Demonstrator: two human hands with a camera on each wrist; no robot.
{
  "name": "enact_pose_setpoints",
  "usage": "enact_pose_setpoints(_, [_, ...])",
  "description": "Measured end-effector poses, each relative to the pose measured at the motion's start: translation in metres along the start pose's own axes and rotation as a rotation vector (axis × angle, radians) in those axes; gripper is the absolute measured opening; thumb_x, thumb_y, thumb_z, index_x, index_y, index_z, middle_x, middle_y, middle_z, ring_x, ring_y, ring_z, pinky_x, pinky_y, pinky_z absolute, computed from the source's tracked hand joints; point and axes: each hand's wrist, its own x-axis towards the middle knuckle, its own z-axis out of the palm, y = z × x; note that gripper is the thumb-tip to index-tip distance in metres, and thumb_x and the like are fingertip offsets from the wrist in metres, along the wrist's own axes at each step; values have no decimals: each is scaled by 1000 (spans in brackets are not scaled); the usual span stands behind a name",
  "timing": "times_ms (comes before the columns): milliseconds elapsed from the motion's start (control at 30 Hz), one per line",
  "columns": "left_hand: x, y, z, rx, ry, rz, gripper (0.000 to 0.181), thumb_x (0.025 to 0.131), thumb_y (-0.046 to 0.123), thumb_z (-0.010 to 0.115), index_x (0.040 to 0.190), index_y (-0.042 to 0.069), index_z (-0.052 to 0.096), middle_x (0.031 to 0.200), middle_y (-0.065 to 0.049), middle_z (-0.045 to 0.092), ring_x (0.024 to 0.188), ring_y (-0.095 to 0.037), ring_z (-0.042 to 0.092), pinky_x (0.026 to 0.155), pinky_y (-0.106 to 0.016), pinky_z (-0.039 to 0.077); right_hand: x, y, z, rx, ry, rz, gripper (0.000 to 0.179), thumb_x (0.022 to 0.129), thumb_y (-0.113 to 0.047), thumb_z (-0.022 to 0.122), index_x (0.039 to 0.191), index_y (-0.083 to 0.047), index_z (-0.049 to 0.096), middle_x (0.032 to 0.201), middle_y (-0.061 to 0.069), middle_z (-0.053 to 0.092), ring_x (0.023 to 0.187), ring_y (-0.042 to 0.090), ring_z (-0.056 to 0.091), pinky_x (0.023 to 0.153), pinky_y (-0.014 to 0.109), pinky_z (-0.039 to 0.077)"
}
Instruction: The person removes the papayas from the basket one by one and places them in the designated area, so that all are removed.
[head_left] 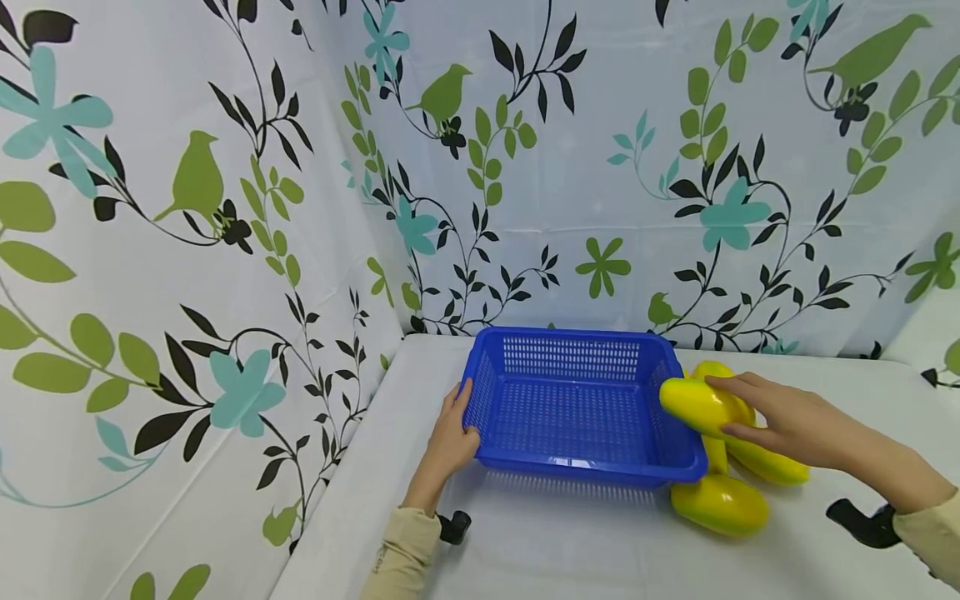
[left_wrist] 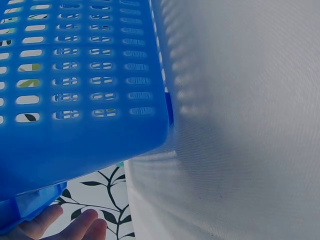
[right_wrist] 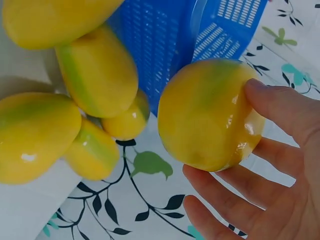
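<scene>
A blue plastic basket with perforated walls stands on the white table, nothing lying in it. My left hand grips its left rim; in the left wrist view the fingertips show below the rim. In my right hand is a yellow mango, held above the other mangoes at the basket's right side. The right wrist view shows thumb and fingers around this mango. Several more yellow-green mangoes, among them a front mango, lie heaped beside the basket.
White table cover extends in front of the basket. A curtain printed with leaves, birds and flowers hangs behind the table and along its left side. Black straps are on both wrists.
</scene>
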Motion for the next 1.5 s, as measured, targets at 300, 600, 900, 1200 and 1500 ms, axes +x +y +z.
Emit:
enact_pose_setpoints(300, [0,0,3,10,-10,-1,81,79,-4,45,156,6,25,158,-23,23,143,-42,26,110,-60,29,-34,11,3,-37,-35,144,71,85,-43,73,138,-1,51,125,25,57,93,30,63,69,52,56])
enact_pose_setpoints(600, [-1,3,-1,10,-4,3,80,80,-4,46,156,5,25,158,-23,23,143,-43,27,110,-59,30,-76,25,22,-52,-55,270,76,84,-52,70,137,0,50,123,23,58,91,29,63,68,51,56])
enact_pose_setpoints(900, [0,1,-2,8,-6,-8,80,80,-4,46,156,6,25,159,-23,22,143,-43,26,110,-60,28,-99,32,37,-44,-56,302,78,83,-50,72,135,3,51,118,18,61,97,33,63,77,57,53])
enact_pose_setpoints(1200, [0,3,-2,20,-8,3,80,79,-4,45,156,4,25,158,-24,22,143,-43,26,111,-59,28,-105,41,52,-22,-86,325,77,84,-51,70,135,3,50,119,21,60,96,32,63,79,59,52])
enact_pose_setpoints(1500, [0,4,-4,22,-7,4,80,79,-4,46,156,3,25,158,-24,23,143,-43,26,111,-59,28,-108,49,57,-2,-55,344,78,84,-48,72,135,7,48,117,26,59,93,33,63,76,58,53])
